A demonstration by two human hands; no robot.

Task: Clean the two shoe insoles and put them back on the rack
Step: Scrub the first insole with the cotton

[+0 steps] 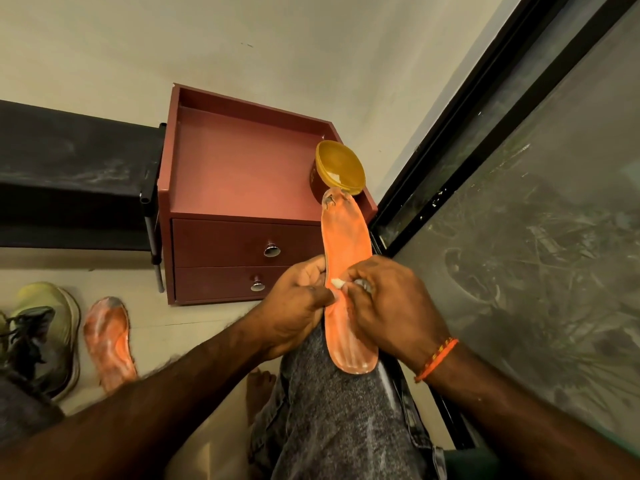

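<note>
Fingers of the right hand pinch a white wad against the orange insole; the left hand grips its left edge. Insole runs lengthwise from knee toward the yellow tub. Second insole lies far left, beside the shoe.

plain cream wall | pale floor | reddish two-drawer cabinet in corner | black-framed grimy glass door on right
</note>
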